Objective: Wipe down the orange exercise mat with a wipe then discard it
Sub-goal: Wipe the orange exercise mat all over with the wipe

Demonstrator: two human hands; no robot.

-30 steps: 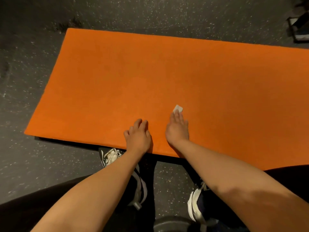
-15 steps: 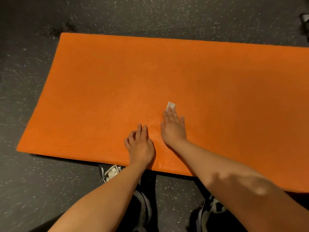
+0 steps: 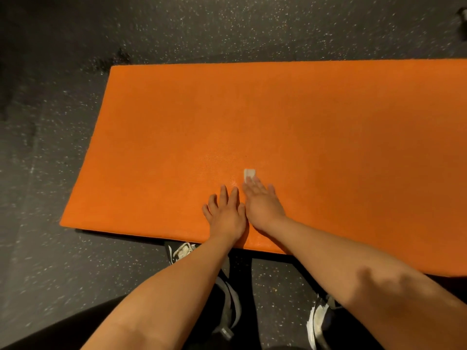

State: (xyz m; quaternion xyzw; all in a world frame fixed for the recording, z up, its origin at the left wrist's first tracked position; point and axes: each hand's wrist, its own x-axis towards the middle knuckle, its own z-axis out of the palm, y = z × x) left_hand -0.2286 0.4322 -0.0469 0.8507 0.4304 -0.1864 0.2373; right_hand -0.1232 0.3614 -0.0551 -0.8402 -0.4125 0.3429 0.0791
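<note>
While the right hand [image 3: 262, 205] lies flat on the flat rectangular orange foam exercise mat [image 3: 278, 117], its straight fingers pin a small white folded wipe [image 3: 249, 174] to the surface. Only a corner of the wipe peeps out past the fingertips. No curl, no pinch, just a flat press.

Right beside it, nearly touching, the left hand [image 3: 226, 215] is spread flat on the mat too. Its fingers are fanned and it holds nothing; it looks like a brace.

So we're in the wiping step, I'd say, working near the mat's front edge, left of its middle. A faint sheen just beyond the fingers hints at damp mat. The far strip and the whole right stretch look dull, so by my read plenty remains.

The next move calls for a long sweep with steady downward pressure, so the little wipe doesn't slip out from under those fingers. The bracing hand should hold the mat from creeping on the speckled dark rubber floor [image 3: 50, 147]. Discarding comes later, and no bin is in view.

The count: one mat, one wipe, two hands, both flat on the mat. Two white-and-black trainers [image 3: 180, 251] are planted at the near edge. One dark object [image 3: 462, 16] sits at the top right corner, too cut off to name.
</note>
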